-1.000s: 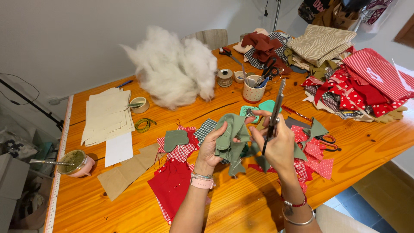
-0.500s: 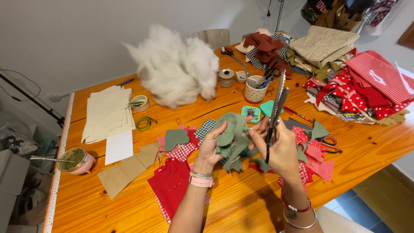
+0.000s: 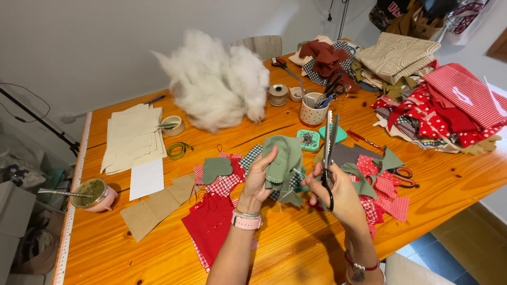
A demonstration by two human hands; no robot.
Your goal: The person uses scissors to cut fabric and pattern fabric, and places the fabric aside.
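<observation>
- Left hand had fingers clamped on green felt piece, lifted above bench.
- Right hand had fingers wrapped on scissors, blades pointing up, just beside felt.
- Red fabric scraps lay below; white stuffing behind.

A sage-green felt piece is seen above the orange-brown wooden table. Left of the felt piece, red cloth and red-and-white gingham are seen. Behind it, white stuffing is found. Far left, cream paper is seen.
</observation>
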